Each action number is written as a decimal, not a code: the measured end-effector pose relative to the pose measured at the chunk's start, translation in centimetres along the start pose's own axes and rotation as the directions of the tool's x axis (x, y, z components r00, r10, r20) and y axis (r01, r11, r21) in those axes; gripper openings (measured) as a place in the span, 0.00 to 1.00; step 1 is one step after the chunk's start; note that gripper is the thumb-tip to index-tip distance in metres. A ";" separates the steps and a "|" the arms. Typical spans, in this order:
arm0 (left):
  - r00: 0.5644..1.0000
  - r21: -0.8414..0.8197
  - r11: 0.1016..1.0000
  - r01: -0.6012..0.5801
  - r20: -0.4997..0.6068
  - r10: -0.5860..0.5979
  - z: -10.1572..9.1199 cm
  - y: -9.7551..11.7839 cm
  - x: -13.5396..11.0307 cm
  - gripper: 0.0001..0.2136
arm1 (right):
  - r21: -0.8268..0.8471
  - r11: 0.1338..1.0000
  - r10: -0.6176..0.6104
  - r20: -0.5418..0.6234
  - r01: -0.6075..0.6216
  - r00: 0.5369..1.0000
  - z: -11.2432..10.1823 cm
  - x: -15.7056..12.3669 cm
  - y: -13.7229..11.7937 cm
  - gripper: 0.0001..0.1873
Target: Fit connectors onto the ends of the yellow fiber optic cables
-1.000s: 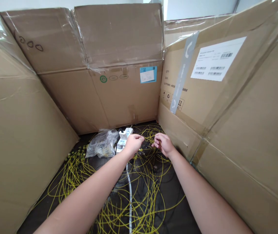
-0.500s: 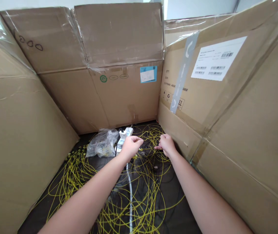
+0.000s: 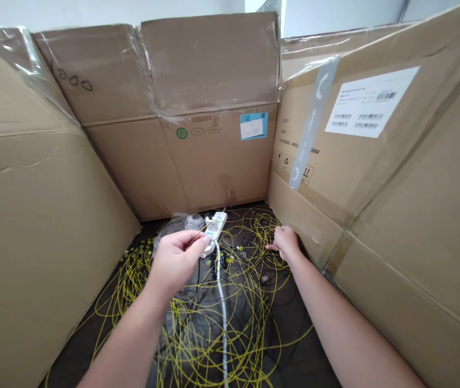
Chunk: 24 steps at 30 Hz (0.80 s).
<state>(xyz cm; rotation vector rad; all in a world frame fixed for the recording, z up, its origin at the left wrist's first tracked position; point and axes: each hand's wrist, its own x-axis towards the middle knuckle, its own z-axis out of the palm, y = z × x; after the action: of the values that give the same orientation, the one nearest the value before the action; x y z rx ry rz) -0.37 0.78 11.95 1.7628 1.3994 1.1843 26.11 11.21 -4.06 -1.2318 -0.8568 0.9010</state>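
Observation:
My left hand [image 3: 179, 258] is raised over the middle of the dark surface, thumb and forefinger pinched together. A thin yellow cable [image 3: 224, 233] appears to run from this pinch toward the loose coil on the right. At that coil, beside the right-hand carton, my right hand [image 3: 286, 243] is closed with one finger reaching left; what lies inside its fingers is hidden. Just beyond my left fingertips is a white power strip [image 3: 216, 226]. Its white cord [image 3: 221, 293] runs toward me across the tangled yellow cables [image 3: 209, 345].
Tall cardboard boxes wall the space on the left [image 3: 52, 215], at the back [image 3: 214, 161] and on the right [image 3: 408, 226]. A clear plastic bag [image 3: 181, 221] is partly behind my left hand. Yellow cable ends [image 3: 139, 248] are bunched at left; small yellow and black connectors [image 3: 228, 260] lie mid-surface.
My left hand has drawn back to the left and nearer, away from my right hand, uncovering the connectors and more of the white cord. My right hand stays by the coil.

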 end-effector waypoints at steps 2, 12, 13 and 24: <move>0.999 0.009 1.000 0.015 -0.052 -0.014 -1.6 0.2 -0.9 0.10 | -0.085 0.996 0.001 -0.042 -0.005 0.999 0.1 -0.2 -0.2 0.10; 0.994 0.088 0.996 -0.002 -0.108 0.012 -5.4 -0.8 -2.6 0.14 | -0.618 0.785 -0.101 -0.076 0.032 0.992 0.5 -1.5 -4.1 0.23; 0.992 0.075 0.997 -0.002 -0.122 0.011 -5.6 -0.9 -2.7 0.14 | -0.667 0.742 -0.132 -0.056 0.062 0.990 0.6 -1.8 -4.5 0.25; 0.967 -0.398 0.905 0.150 -0.132 -0.219 -5.5 -1.5 -3.4 0.14 | -0.840 0.291 -0.606 0.208 0.457 0.768 2.7 -5.2 -6.4 0.24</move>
<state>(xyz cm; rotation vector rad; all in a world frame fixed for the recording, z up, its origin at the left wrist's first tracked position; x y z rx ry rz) -6.16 -2.53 12.07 1.2504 1.2877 1.4215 22.16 6.86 2.33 -1.6493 -1.5825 -0.3103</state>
